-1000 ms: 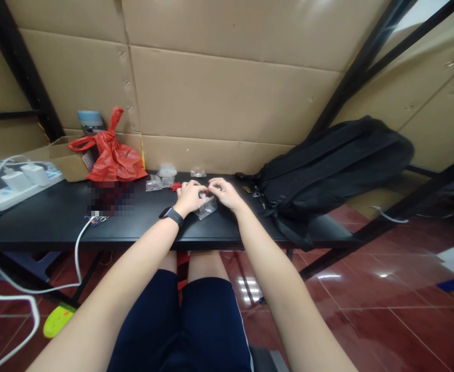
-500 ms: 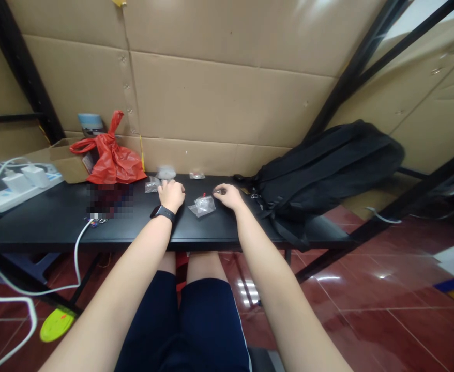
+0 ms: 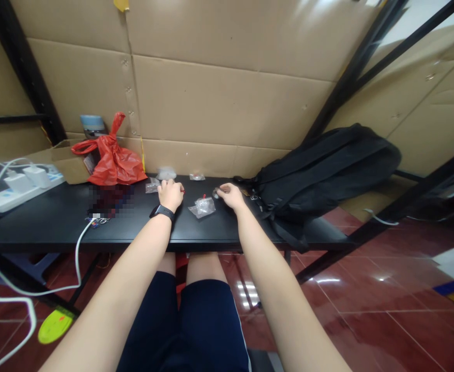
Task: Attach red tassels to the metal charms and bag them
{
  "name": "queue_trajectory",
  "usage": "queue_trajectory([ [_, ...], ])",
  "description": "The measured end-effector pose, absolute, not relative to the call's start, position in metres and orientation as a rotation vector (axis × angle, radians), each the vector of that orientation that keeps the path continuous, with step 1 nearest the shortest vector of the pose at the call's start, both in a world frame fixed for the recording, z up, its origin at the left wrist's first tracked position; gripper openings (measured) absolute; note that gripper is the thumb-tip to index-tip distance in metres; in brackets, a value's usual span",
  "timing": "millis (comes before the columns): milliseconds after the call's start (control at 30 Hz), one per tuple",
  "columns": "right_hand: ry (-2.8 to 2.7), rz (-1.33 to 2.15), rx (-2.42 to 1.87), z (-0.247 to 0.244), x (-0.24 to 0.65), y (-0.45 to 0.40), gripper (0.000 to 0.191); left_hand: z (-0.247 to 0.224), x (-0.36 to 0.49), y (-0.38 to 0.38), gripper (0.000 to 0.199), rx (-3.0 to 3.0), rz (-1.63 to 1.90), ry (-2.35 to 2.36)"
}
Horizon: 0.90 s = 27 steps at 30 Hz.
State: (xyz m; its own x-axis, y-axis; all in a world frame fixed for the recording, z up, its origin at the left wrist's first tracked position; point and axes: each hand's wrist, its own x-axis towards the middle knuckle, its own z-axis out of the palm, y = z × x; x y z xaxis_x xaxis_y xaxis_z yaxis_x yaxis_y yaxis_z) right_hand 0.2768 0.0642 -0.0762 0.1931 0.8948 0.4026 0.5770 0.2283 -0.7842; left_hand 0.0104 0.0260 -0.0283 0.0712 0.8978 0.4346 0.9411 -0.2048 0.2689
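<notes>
My left hand (image 3: 170, 195), with a dark watch on the wrist, is closed at the black table (image 3: 134, 233); a bit of something red shows at its fingertips, too small to name. My right hand (image 3: 230, 195) pinches a small, shiny object (image 3: 216, 193) that I cannot make out. Between my hands lies a clear plastic bag (image 3: 204, 207) with a red bit at its top edge. Behind my left hand are another small clear bag (image 3: 152, 185) and a whitish bag (image 3: 166, 173). A further small packet (image 3: 197, 176) lies near the cardboard wall.
A red plastic bag (image 3: 118, 164) leans by a cardboard box (image 3: 70, 164) at the left. Further left are a white power strip (image 3: 21, 194) and white cables. A black backpack (image 3: 331, 170) lies on the right side, its strap hanging over the table's front edge.
The fingers of my right hand have shifted slightly, and more of the shiny object shows. A red bit now shows at my left fingertips. The view has moved slightly.
</notes>
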Motion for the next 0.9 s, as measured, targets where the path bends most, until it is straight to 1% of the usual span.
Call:
queue_trajectory([
  [267,-1.536,0.216,-1.618,-0.062,0.269,0.044,0.021,-0.027,0.024,0.021,0.034,-2.294,-0.737,-1.731],
  [433,-1.481,0.208,-1.488,-0.053,0.261,0.035,0.027,-0.025,0.025,0.017,0.031,-2.296,-0.844,-1.716],
  [533,-1.499,0.309,-1.312,-0.049,0.252,0.031,0.035,-0.022,0.027,0.015,0.025,-2.403,-1.058,-1.587],
  [633,-1.551,0.497,-1.094,-0.044,0.241,0.027,0.042,-0.021,0.032,0.015,0.015,-2.598,-1.378,-1.477],
  [733,-1.557,0.676,-0.934,-0.04,0.233,0.022,0.045,-0.024,0.035,0.021,0.008,-2.732,-1.693,-1.422],
  [833,-1.545,0.753,-0.877,-0.037,0.229,0.017,0.045,-0.03,0.038,0.027,0.007,-2.768,-1.952,-1.42],
  [900,-1.547,0.784,-0.854,-0.035,0.228,0.014,0.044,-0.033,0.04,0.029,0.013,-2.79,-2.101,-1.406],
])
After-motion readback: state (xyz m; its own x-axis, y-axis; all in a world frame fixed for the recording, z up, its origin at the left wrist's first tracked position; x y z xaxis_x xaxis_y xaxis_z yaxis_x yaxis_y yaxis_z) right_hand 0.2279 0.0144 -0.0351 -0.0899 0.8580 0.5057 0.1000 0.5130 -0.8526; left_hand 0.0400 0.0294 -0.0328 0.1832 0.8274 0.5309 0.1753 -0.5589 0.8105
